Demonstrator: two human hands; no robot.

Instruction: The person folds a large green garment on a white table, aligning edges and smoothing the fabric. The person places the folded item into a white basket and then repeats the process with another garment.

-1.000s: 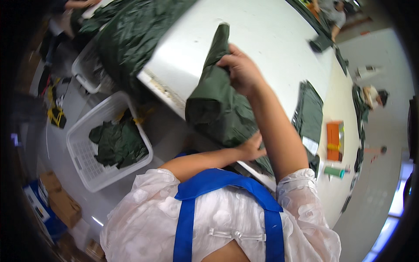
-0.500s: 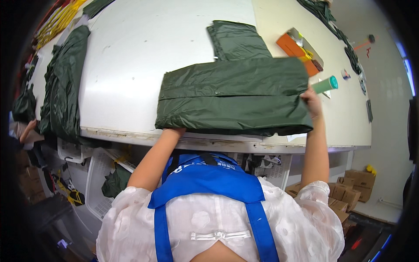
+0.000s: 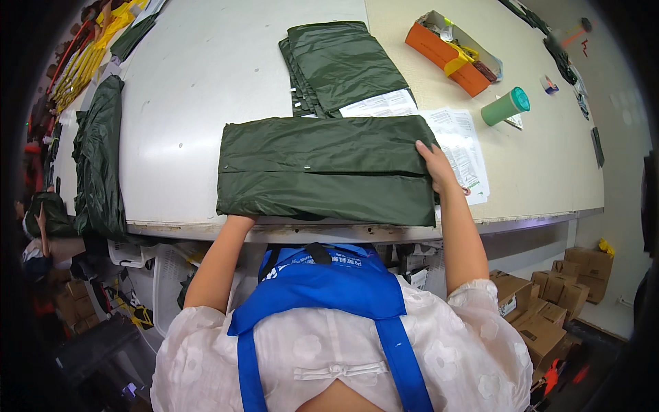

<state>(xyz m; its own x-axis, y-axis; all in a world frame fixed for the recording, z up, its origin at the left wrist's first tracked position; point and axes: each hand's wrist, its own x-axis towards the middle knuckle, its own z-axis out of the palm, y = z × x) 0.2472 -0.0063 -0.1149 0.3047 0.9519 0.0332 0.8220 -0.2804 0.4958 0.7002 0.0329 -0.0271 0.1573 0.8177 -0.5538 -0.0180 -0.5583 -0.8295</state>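
Note:
A dark green folded raincoat (image 3: pixel 329 154), glossy and with a snap-buttoned front flap, lies flat as a long rectangle over the near table edge. My right hand (image 3: pixel 434 165) grips its right end, thumb on top and the other fingers out of sight. At the near left corner, my left hand (image 3: pixel 241 221) reaches under the cloth, which hides its fingers. Just beyond is a stack of folded green garments (image 3: pixel 343 62). Printed paper sheets (image 3: pixel 461 147) lie beside and partly under the raincoat, close to my right hand.
An orange box (image 3: pixel 449 58) with small tools and a green lidded cup (image 3: pixel 504 106) stand at the right. More green garments (image 3: pixel 103 158) drape over the table's left side. Cardboard boxes (image 3: pixel 583 271) sit on the floor at right. Another person's hand (image 3: pixel 41 220) shows far left.
My hands and the raincoat have shifted left and nearer to me in the picture. The raincoat's right end lies flatter, and the papers beside it are uncovered. My right thumb now shows on top.

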